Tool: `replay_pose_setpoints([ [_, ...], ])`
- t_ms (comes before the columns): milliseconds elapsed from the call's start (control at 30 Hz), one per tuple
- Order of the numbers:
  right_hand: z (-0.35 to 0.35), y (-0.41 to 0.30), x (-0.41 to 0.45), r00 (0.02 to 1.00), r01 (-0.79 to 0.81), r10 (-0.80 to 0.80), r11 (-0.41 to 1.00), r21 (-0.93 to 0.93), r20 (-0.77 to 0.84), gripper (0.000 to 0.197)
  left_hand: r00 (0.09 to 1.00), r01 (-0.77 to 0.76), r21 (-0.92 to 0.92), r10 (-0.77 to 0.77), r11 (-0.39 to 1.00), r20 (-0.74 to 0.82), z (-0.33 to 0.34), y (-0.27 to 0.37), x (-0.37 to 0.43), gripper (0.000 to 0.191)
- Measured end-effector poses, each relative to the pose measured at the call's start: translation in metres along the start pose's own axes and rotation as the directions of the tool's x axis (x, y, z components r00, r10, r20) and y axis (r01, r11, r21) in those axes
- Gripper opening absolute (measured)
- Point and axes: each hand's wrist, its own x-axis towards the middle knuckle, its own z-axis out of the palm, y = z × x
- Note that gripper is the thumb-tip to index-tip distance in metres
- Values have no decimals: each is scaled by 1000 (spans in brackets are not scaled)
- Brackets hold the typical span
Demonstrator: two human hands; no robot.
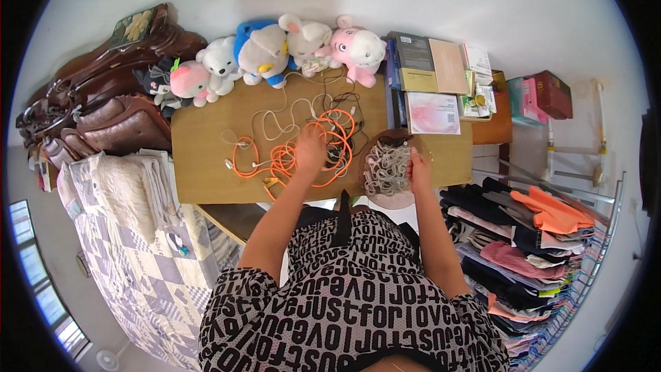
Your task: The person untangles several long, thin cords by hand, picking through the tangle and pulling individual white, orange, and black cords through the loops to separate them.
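Note:
My left hand reaches over a tangle of cables on the wooden table; its fingers lie on or just above the orange cable, and whether they grip it cannot be told. White cables and black cables run loosely around and under the orange loops. At the table's front edge, my right hand holds the right rim of a round transparent container. Bundled whitish cables fill it, with a black cable along its far side.
Plush toys line the wall behind the wooden table. Boxes and books stand at the back right. A bed lies to the left, beside a brown leather headboard. Hanging clothes fill a rack at the right.

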Motion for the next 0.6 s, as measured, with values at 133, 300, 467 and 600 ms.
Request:
replay_pose_setpoints([
  [133,7,18,18,997,-73,71,978,196,17,25,996,67,294,-49,953,-70,-11,-62,23,36],
  [300,9,41,6,991,-113,86,948,297,104,21,972,54,524,-165,850,168,-21,-100,27,38],
  [467,18,52,-8,984,-97,137,950,295,-118,34,952,169,336,-241,927,186,-59,-69,39,20],
  [600,29,55,-8,966,49,21,963,264,-259,33,968,252,-245,-244,936,65,-92,-65,41,21],
])
